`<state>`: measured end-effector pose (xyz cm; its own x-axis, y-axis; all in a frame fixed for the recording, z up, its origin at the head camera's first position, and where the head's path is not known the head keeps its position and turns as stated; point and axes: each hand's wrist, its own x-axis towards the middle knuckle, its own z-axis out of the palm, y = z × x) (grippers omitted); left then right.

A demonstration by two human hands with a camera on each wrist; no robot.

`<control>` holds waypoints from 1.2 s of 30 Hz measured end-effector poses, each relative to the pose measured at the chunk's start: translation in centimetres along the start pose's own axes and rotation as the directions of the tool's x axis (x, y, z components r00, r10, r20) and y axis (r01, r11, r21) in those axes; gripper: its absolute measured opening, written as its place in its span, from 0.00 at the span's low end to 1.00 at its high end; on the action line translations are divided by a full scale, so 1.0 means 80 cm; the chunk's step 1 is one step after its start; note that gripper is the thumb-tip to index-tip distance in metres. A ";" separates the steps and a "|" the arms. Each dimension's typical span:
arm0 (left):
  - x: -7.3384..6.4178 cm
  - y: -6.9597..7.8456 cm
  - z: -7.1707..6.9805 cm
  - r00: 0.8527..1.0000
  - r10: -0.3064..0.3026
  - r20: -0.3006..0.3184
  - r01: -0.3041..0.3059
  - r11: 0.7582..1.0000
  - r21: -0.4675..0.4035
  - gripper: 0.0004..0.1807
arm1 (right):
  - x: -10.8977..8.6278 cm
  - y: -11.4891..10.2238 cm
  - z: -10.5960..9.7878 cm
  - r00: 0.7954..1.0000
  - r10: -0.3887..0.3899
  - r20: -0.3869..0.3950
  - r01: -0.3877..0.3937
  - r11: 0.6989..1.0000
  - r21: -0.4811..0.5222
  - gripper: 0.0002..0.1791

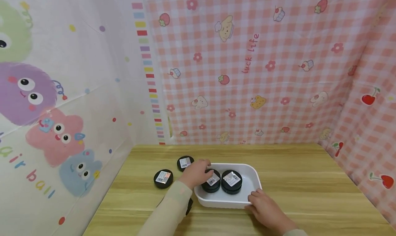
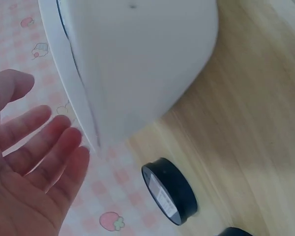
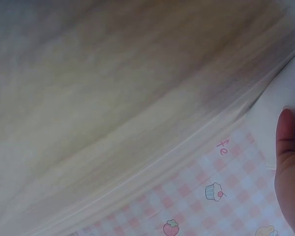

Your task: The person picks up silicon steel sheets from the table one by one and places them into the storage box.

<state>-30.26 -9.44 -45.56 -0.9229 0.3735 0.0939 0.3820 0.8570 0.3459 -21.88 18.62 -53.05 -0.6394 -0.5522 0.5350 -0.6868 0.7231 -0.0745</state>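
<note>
The right hand (image 1: 266,209) clamped on the white oblong tray (image 1: 251,182), round black discs (image 1: 163,179) were set left of the loose-fingered left hand (image 1: 195,174).

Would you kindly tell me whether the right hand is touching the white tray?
Touching: the head view shows the right hand gripping the white tray at its near right corner, with the fingers against it.

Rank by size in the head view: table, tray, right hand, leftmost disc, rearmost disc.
Table
Tray
Right hand
Leftmost disc and rearmost disc: smallest, unsure which; they look close and the rearmost sits farther from the camera.
</note>
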 end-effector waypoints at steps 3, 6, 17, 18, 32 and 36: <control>-0.003 -0.005 0.002 0.999 0.014 -0.032 -0.013 1.000 0.018 0.17 | 0.000 0.000 0.001 1.000 -0.006 -0.007 0.006 1.000 -0.002 0.17; -0.008 -0.008 0.001 0.998 0.015 -0.054 -0.014 1.000 0.016 0.15 | 0.000 0.000 0.002 1.000 -0.012 -0.020 0.012 1.000 -0.004 0.18; -0.014 -0.021 0.004 0.993 0.038 -0.107 -0.033 0.998 0.045 0.15 | -0.001 -0.001 0.002 0.999 0.000 -0.048 0.000 1.000 -0.008 0.18; -0.016 -0.021 0.004 0.993 0.042 -0.111 -0.037 0.998 0.045 0.15 | -0.001 -0.001 0.002 0.999 0.000 -0.048 0.000 1.000 -0.008 0.18; -0.040 -0.041 0.010 0.973 0.087 -0.212 -0.077 0.996 0.054 0.08 | 0.003 -0.003 -0.003 1.000 0.014 -0.012 -0.014 1.000 -0.002 0.18; -0.048 -0.046 0.012 0.971 0.081 -0.226 -0.069 0.996 0.060 0.09 | 0.003 -0.005 -0.003 1.000 0.029 0.010 -0.029 1.000 0.001 0.17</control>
<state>-28.08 -13.64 -48.10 -0.8759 0.3521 0.3299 0.4474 0.8489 0.2816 -21.66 18.35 -52.70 -0.6627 -0.5347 0.5243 -0.6680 0.7385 -0.0913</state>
